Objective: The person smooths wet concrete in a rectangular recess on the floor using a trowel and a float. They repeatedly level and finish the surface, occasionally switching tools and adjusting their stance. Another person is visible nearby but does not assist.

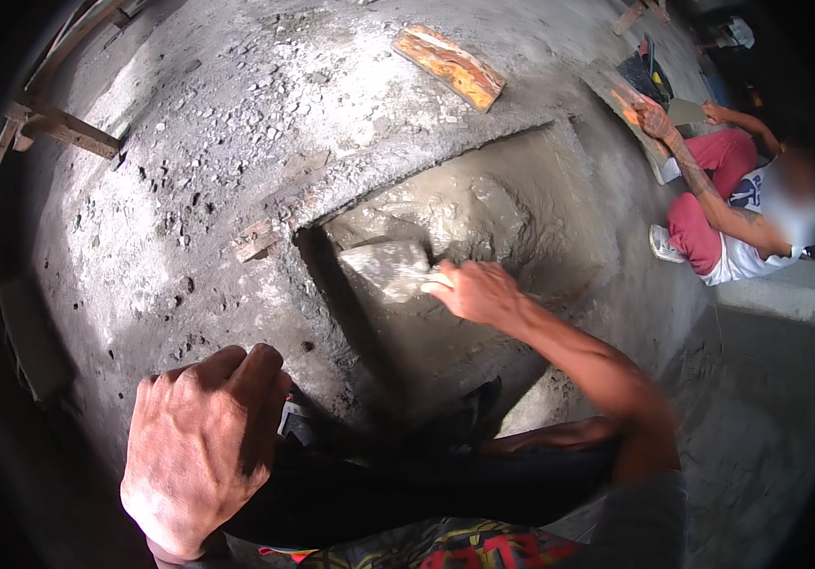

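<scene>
My right hand (478, 292) is closed round the handle of a trowel (386, 266). The trowel's flat blade is smeared with grey mortar and slightly blurred, and it lies over the left part of the wet mortar (478, 213). A low rectangular mixing box (336, 308) with dark sides holds the mortar, which is heaped and ridged toward the middle. My left hand (203, 446) is raised at the lower left, apart from the box, its back toward me. Its fingers are curled in, and their inner side is hidden.
Beyond the box lies an orange-brown wooden board (450, 66). Gravel (274, 90) is scattered over the rough ground, and a small wood scrap (256, 240) sits by the box's left corner. Timber pieces (66, 128) stand far left. At right, a seated person (734, 204) holds another board (637, 114).
</scene>
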A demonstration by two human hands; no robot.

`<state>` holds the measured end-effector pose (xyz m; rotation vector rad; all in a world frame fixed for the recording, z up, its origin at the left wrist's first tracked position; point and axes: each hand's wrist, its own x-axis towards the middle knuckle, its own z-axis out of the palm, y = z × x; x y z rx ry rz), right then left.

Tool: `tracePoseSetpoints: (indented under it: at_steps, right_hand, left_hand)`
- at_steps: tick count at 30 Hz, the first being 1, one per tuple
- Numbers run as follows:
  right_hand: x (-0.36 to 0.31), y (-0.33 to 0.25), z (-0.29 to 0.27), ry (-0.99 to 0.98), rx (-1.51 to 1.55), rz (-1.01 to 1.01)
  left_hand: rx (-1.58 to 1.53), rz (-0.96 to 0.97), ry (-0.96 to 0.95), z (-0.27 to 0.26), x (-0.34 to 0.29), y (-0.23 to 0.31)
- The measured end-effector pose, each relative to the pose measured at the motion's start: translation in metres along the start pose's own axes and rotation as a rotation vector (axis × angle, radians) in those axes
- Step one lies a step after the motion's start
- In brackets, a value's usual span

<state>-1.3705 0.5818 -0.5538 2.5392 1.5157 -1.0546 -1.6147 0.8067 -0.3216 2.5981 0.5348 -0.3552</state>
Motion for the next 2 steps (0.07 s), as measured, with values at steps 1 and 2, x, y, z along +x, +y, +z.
tracePoseSetpoints:
  at_steps: [1, 2]
  right_hand:
    - [0.012, -0.009, 0.008, 0.025, 0.012, -0.049]
    - [0.023, -0.019, 0.018, -0.011, -0.050, 0.002]
  left_hand:
    - [0.009, 0.017, -0.002, 0.001, 0.001, 0.002]
    - [0.004, 0.025, -0.001, 0.003, 0.003, 0.004]
